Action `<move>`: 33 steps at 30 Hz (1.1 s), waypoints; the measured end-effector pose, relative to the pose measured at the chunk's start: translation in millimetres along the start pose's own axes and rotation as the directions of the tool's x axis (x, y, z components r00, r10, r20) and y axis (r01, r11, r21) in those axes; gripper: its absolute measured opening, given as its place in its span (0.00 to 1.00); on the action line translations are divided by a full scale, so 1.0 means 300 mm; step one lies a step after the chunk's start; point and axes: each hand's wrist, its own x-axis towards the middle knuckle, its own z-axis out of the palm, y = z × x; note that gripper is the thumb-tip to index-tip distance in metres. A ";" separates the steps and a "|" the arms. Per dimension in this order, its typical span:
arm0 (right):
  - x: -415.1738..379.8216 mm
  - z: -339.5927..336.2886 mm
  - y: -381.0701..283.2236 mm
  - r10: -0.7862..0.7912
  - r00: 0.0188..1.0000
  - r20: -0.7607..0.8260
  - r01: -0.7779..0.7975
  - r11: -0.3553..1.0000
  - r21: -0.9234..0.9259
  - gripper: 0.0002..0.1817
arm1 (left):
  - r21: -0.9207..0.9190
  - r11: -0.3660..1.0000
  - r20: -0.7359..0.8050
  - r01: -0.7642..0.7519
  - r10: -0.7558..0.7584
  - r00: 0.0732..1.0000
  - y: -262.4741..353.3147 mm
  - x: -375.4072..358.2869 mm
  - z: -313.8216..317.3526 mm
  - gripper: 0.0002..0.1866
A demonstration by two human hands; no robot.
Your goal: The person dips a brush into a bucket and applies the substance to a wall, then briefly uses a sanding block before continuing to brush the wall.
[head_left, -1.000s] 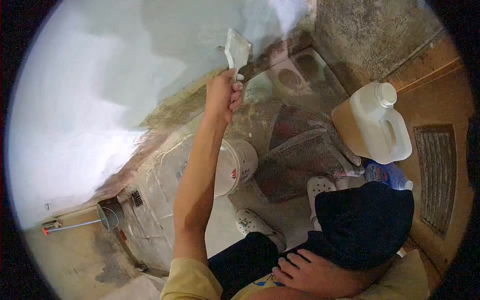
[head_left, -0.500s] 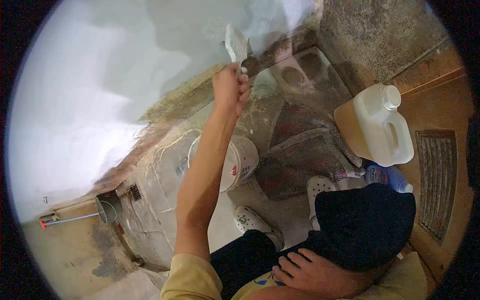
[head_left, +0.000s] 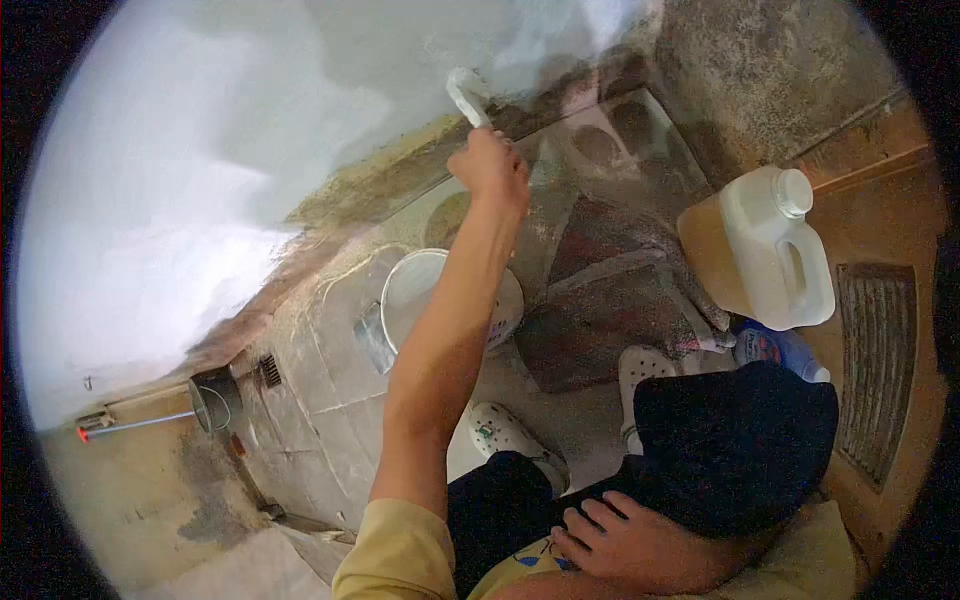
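Note:
My left hand [head_left: 492, 172] reaches up to the wall, fingers closed round the handle of a white-coated paintbrush [head_left: 466, 97]. Its bent head touches the pale painted wall [head_left: 340, 90], just above the bare, stained strip along the bottom. Below the forearm stands a white bucket [head_left: 401, 290], partly hidden by the arm; its contents cannot be made out. My right hand [head_left: 635, 540] lies with fingers spread on my dark-clothed lap, holding nothing.
To the right stands a large translucent jug [head_left: 765, 250] of yellowish liquid, with a blue bottle [head_left: 775, 350] below it. A dark mat [head_left: 610, 310] lies beside my light clogs [head_left: 510, 437]. A dark bucket [head_left: 215, 402] is at far left, near a blue-handled tool [head_left: 140, 425].
My left hand has moved slightly right and down with the paintbrush, whose head has turned and now looks narrower. My right hand stays on my lap. The view has shifted a little.

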 end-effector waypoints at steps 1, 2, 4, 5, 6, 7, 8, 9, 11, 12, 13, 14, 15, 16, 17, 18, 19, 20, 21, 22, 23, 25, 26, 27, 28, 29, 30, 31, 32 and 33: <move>0.002 -0.004 0.003 0.000 1.000 0.007 0.000 1.000 -0.016 0.23 | -0.031 0.998 0.002 -0.059 0.059 0.998 0.000 0.009 0.018 0.07; 0.002 -0.005 0.004 0.002 1.000 0.004 -0.002 1.000 -0.019 0.23 | -0.031 0.998 0.007 -0.060 0.061 0.998 -0.019 -0.004 0.017 0.07; 0.001 -0.005 0.008 0.000 1.000 -0.012 0.000 1.000 -0.007 0.24 | 0.018 1.000 -0.029 -0.021 0.022 0.999 -0.044 -0.062 0.024 0.09; 0.006 -0.003 0.020 0.009 1.000 -0.013 -0.009 1.000 -0.005 0.24 | 0.019 1.000 -0.024 -0.014 0.015 1.000 -0.040 -0.060 0.043 0.09; 0.014 0.000 0.039 -0.035 0.999 0.021 0.035 0.999 0.000 0.23 | -0.047 0.998 -0.013 -0.051 0.051 0.999 -0.039 -0.045 0.051 0.10; 0.018 0.002 0.048 -0.086 0.995 0.057 0.085 0.996 0.009 0.22 | -0.112 0.990 -0.012 -0.091 0.090 0.996 -0.039 -0.035 0.049 0.10; 0.014 0.004 0.035 -0.092 0.994 0.061 0.091 0.996 0.012 0.22 | -0.112 0.989 -0.020 -0.093 0.091 0.996 -0.035 -0.030 0.046 0.10; 0.008 0.006 0.014 -0.034 0.999 0.028 0.034 0.999 0.001 0.23 | -0.143 0.986 0.001 -0.085 0.086 0.996 -0.028 -0.022 0.053 0.10; 0.002 0.001 -0.001 0.027 1.000 -0.008 -0.027 1.000 -0.007 0.23 | -0.174 0.982 0.025 -0.073 0.079 0.997 -0.040 -0.032 0.060 0.10; 0.003 -0.002 0.005 0.030 0.999 -0.037 -0.030 1.000 0.009 0.23 | -0.131 0.990 0.007 -0.060 0.061 0.998 -0.050 -0.068 0.066 0.11; 0.006 -0.002 0.008 0.034 0.997 -0.063 -0.032 0.999 0.031 0.23 | -0.086 0.995 -0.016 -0.042 0.041 0.999 -0.056 -0.094 0.073 0.11; 0.007 0.000 0.007 0.034 0.998 -0.054 -0.031 0.999 0.041 0.23 | -0.084 0.996 -0.026 -0.034 0.032 0.999 -0.058 -0.083 0.088 0.11; 0.008 0.000 0.006 0.028 0.999 -0.031 -0.027 0.999 0.032 0.23 | -0.127 0.989 -0.090 -0.077 0.066 0.994 -0.049 -0.058 0.112 0.12; 0.010 -0.001 0.008 0.020 1.000 -0.010 -0.020 1.000 0.016 0.22 | -0.170 0.977 -0.154 -0.128 0.102 0.983 -0.037 -0.045 0.130 0.13; 0.012 -0.005 0.011 0.015 1.000 -0.004 -0.015 1.000 0.014 0.22 | -0.174 0.976 -0.161 -0.131 0.103 0.982 -0.036 -0.048 0.149 0.13; 0.013 -0.010 0.014 0.017 1.000 0.003 -0.017 1.000 0.017 0.22 | -0.157 0.980 -0.255 -0.119 0.076 0.964 -0.044 -0.052 0.175 0.13; 0.014 -0.015 0.016 0.022 1.000 0.008 -0.022 1.000 0.020 0.22 | -0.142 0.984 -0.344 -0.103 0.048 0.938 -0.048 -0.055 0.192 0.14; 0.017 -0.018 0.020 0.024 1.000 0.010 -0.024 1.000 0.017 0.22 | -0.146 0.984 -0.343 -0.103 0.047 0.938 -0.052 -0.062 0.188 0.14; 0.020 -0.021 0.022 0.028 1.000 0.008 -0.028 1.000 0.011 0.22 | -0.185 0.980 -0.283 -0.077 0.022 0.959 -0.064 -0.074 0.177 0.14; 0.021 -0.022 0.023 0.033 0.999 0.008 -0.033 0.999 0.011 0.22 | -0.220 0.975 -0.224 -0.045 -0.006 0.974 -0.081 -0.078 0.165 0.15; 0.021 -0.018 0.023 0.036 0.999 0.013 -0.036 0.999 0.016 0.22 | -0.219 0.975 -0.227 -0.039 -0.012 0.974 -0.090 -0.069 0.163 0.15; 0.024 -0.006 0.021 0.045 0.999 0.013 -0.046 0.999 0.012 0.22 | -0.198 0.975 -0.192 -0.103 0.064 0.979 -0.103 -0.038 0.156 0.16; 0.025 -0.008 0.023 0.047 0.999 0.013 -0.047 0.999 0.013 0.22 | -0.198 0.975 -0.192 -0.101 0.063 0.979 -0.109 -0.028 0.151 0.16; 0.026 -0.013 0.025 0.062 0.998 0.014 -0.063 0.998 0.021 0.22 | -0.120 0.985 -0.147 -0.121 0.103 0.984 -0.115 -0.019 0.148 0.17; 0.026 -0.016 0.028 0.080 0.997 0.017 -0.080 0.996 0.028 0.22 | -0.043 0.989 -0.099 -0.143 0.138 0.985 -0.115 -0.016 0.149 0.17; 0.025 -0.017 0.030 0.083 0.996 0.023 -0.084 0.996 0.028 0.22 | -0.047 0.989 -0.101 -0.137 0.132 0.986 -0.113 -0.011 0.147 0.17; 0.025 -0.016 0.033 0.082 0.996 0.021 -0.083 0.996 0.025 0.22 | -0.082 0.991 -0.091 -0.109 0.102 0.991 -0.101 -0.011 0.148 0.17; 0.025 -0.015 0.033 0.083 0.996 0.016 -0.083 0.996 0.024 0.22 | -0.114 0.990 -0.076 -0.079 0.071 0.995 -0.097 -0.018 0.151 0.17; 0.024 -0.016 0.032 0.086 0.996 0.018 -0.086 0.996 0.028 0.22 | -0.113 0.991 -0.076 -0.075 0.066 0.995 -0.105 -0.028 0.150 0.17; 0.023 -0.017 0.034 0.088 0.996 -0.001 -0.088 0.996 0.027 0.22 | -0.122 0.989 -0.136 -0.079 0.062 0.989 -0.107 -0.040 0.150 0.16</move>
